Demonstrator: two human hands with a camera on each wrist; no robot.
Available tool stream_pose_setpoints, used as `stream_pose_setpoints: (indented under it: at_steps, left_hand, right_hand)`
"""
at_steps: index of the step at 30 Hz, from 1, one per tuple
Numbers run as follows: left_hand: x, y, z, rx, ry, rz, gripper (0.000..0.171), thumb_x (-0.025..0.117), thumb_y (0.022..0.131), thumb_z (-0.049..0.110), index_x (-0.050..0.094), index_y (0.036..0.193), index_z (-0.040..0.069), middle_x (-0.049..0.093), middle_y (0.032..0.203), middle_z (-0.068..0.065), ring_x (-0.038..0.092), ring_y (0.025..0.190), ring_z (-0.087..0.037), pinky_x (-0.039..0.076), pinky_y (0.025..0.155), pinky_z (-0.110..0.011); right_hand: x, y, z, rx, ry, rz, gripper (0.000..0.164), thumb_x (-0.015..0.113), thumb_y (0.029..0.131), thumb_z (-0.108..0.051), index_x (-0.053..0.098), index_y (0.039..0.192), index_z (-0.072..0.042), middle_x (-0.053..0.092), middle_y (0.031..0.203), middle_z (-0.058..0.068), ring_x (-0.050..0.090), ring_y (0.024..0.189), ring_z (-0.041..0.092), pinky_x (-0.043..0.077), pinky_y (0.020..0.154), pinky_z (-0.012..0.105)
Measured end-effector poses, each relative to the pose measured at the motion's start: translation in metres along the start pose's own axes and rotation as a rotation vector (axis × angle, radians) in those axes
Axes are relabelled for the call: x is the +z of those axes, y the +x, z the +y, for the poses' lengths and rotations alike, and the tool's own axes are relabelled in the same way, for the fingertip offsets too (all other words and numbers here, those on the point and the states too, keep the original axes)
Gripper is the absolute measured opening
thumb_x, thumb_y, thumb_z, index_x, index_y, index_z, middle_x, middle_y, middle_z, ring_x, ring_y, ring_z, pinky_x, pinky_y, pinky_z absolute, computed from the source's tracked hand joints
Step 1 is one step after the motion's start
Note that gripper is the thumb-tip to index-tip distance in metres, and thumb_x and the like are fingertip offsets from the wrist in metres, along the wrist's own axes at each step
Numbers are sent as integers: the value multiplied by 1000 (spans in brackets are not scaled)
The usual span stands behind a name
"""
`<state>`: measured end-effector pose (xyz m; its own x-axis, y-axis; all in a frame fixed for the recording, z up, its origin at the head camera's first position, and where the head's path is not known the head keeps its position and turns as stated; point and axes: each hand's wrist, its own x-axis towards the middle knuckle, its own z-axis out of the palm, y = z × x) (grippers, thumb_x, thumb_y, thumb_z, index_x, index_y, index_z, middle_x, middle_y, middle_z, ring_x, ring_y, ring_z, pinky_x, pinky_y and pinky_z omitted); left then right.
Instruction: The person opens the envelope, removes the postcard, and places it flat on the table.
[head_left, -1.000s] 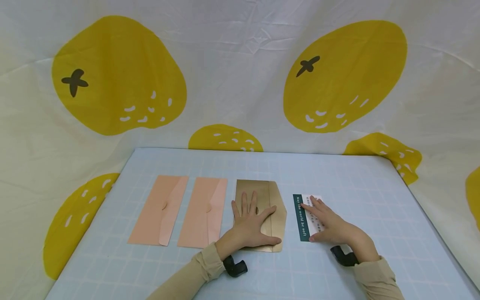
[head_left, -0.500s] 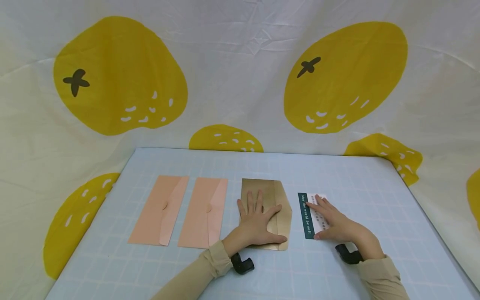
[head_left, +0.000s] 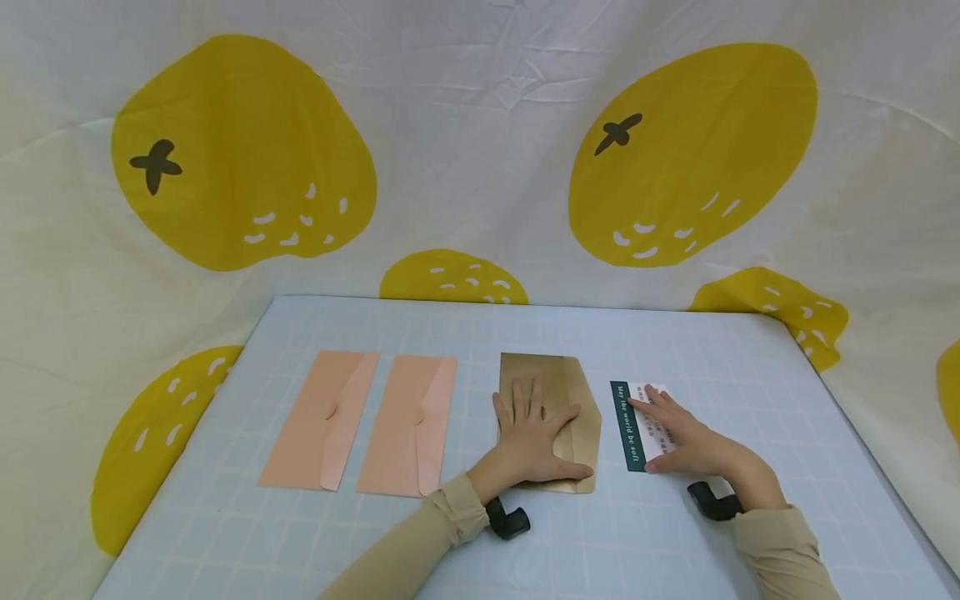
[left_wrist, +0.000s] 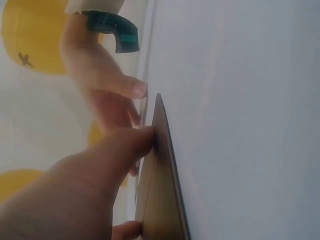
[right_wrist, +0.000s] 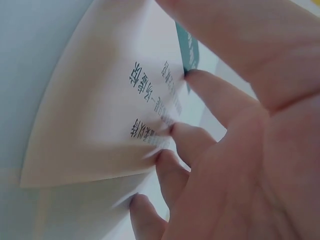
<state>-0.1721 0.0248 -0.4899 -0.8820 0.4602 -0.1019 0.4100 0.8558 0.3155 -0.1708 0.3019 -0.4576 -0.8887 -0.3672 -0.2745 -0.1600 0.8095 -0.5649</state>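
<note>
Spread fingers of my left hand (head_left: 528,442) rest on a gold envelope (head_left: 581,400), whose pointed flap lies unfolded toward the right. In the left wrist view the thumb presses on the envelope (left_wrist: 162,200) near its corner. To the right, my right hand (head_left: 693,442) touches a white card (head_left: 654,433) with a dark green band reading "May the world be soft". Seen from the right wrist, the fingertips press down on the printed card (right_wrist: 95,110), fingers extended, and part of it is hidden under the hand in the head view.
Two pink envelopes, one at far left (head_left: 303,425) and one beside it (head_left: 397,425), lie side by side with flaps folded. All lie on a pale blue gridded table (head_left: 225,550). A white cloth (head_left: 465,125) with yellow fruit prints hangs behind.
Both hands have slid to the right and slightly away from me. The gold envelope and the card have moved along under them; the pink envelopes stay where they were.
</note>
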Motion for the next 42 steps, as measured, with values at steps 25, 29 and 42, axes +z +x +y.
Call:
stream_pose_setpoints:
  at_steps: [25, 29, 42]
  left_hand:
    - [15, 59, 54, -55, 81, 0, 89, 50, 69, 92, 26, 149, 59, -10, 165, -14, -15, 147, -45, -1, 111, -69]
    - [17, 71, 67, -55, 96, 17, 89, 49, 69, 92, 27, 148, 59, -8, 165, -15, -14, 147, -46, 2, 111, -69]
    - [18, 101, 96, -82, 119, 29, 90, 48, 67, 94, 26, 148, 60, -3, 166, -13, -9, 148, -45, 7, 112, -67]
  right_hand:
    - [-57, -2, 79, 96, 122, -64, 107, 87, 71, -25, 25, 158, -16, -9, 163, 22, -16, 144, 50, -2, 100, 79]
    - [-70, -2, 98, 107, 130, -70, 109, 86, 71, -25, 22, 158, -16, -12, 163, 22, -18, 143, 51, -3, 97, 80]
    - [-92, 3, 123, 123, 144, -80, 109, 87, 69, -19, 23, 158, -13, -12, 162, 23, -19, 141, 54, -9, 97, 80]
